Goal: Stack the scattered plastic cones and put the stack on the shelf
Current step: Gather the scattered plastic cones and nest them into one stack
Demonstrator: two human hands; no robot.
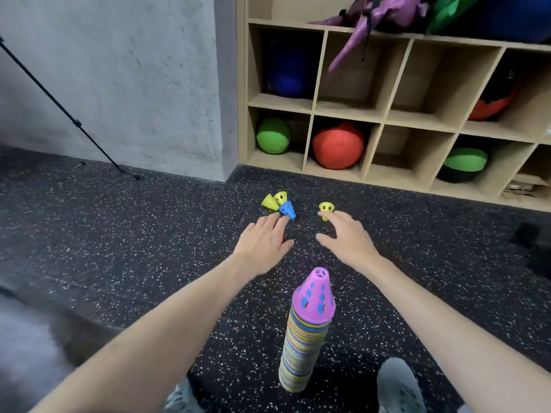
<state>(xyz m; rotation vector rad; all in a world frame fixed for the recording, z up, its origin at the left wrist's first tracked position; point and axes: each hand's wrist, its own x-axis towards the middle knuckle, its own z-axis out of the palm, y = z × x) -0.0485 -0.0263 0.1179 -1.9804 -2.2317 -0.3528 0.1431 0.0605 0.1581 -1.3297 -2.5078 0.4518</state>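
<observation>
Shot from a single head-worn wide-angle camera, looking forward and down. Sat close above both outstretched hands, left hand (262,239) and right hand (347,236), with speckled floor (119,234) beneath them and cubby shelf (387,114) beyond their fingertips.

loose cones (287,209): 4 | stack (304,338): 1 | balls (338,146): 5

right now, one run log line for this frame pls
phase: gathering loose cones | left hand: open, reaching blue cone | right hand: open, reaching yellow cone | stack: upright on floor
</observation>
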